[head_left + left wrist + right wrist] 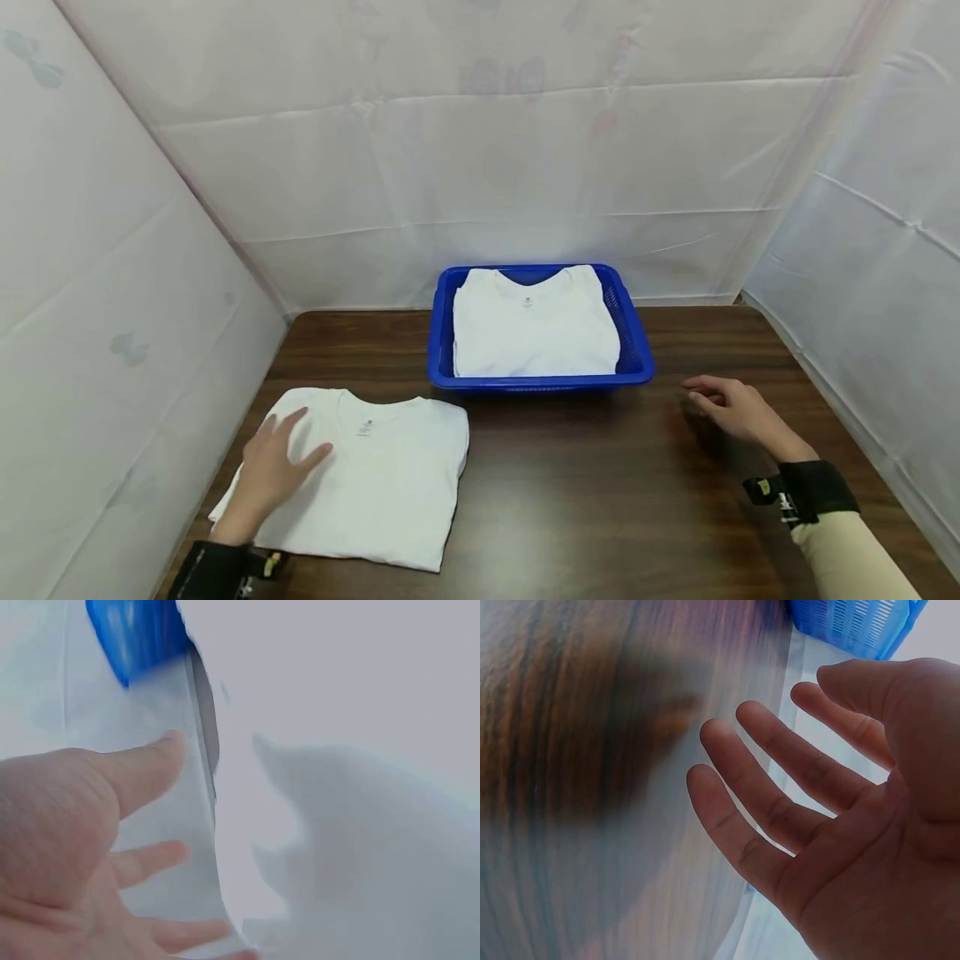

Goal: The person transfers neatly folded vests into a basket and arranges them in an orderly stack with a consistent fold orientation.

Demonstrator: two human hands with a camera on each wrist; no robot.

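Note:
A folded white T-shirt (375, 479) lies on the dark wooden table (570, 483) at the front left. My left hand (273, 467) rests flat on its left part, fingers spread and straight; the left wrist view shows the same left hand (90, 847) open against white cloth (352, 847). A blue plastic basket (636, 350) stands at the table's back middle with another folded white T-shirt (534, 329) inside. My right hand (731, 408) hovers just over the table to the right of the basket, fingers relaxed and holding nothing; the right wrist view shows this right hand (817, 795) open.
White sheeting (480, 167) walls the table on the left, back and right. Bare wood lies between the front T-shirt and my right hand. The basket's corner (855, 626) appears just beyond my right fingertips.

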